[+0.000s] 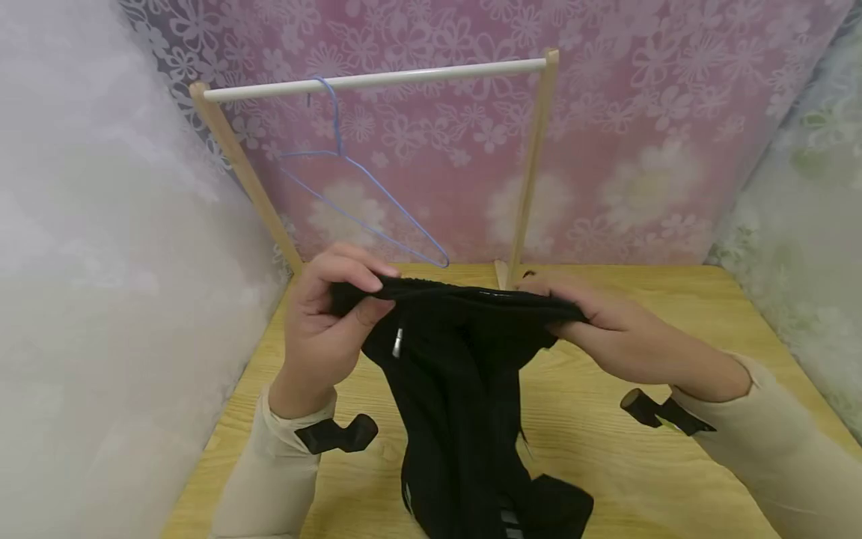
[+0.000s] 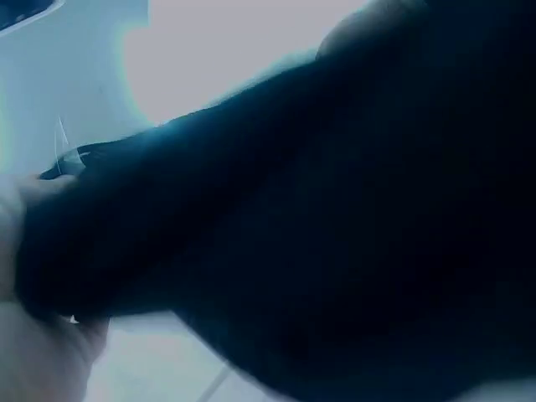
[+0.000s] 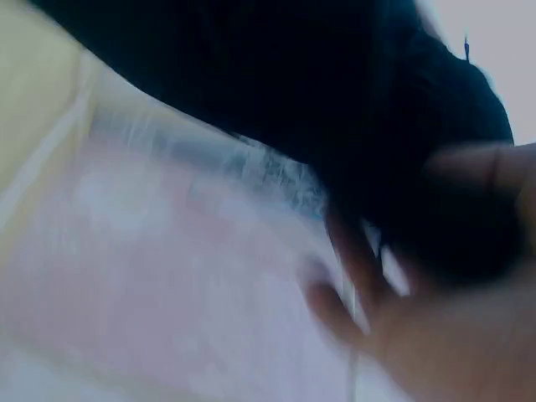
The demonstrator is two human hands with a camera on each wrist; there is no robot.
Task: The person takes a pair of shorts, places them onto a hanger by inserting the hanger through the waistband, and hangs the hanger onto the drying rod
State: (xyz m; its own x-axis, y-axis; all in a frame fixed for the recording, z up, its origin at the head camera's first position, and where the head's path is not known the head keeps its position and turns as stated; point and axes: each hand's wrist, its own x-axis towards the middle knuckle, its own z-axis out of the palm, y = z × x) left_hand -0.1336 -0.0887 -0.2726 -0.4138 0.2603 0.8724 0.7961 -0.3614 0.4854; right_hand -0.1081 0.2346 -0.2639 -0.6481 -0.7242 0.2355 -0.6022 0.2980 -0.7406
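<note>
A pair of black trousers (image 1: 458, 389) hangs down in front of me, its gathered waistband stretched between my hands. With thumb and fingers, my left hand (image 1: 322, 329) pinches the left end of the waistband. My right hand (image 1: 616, 333) grips the right end, its thumb on the near side. A silver zipper pull (image 1: 397, 343) dangles near the left hand, and grey stripes (image 1: 510, 524) mark the lower part. Dark cloth fills most of both wrist views; the left hand (image 2: 42, 356) shows at the left edge there, and the blurred right hand (image 3: 452, 343) at lower right.
Behind the trousers stands a rack with a white rail (image 1: 404, 77) and wooden posts (image 1: 532, 172). On the rail's left part hangs a blue wire hanger (image 1: 390, 196). The wooden table (image 1: 673, 299) lies below, with flowered cloth (image 1: 431, 30) behind and pale walls at both sides.
</note>
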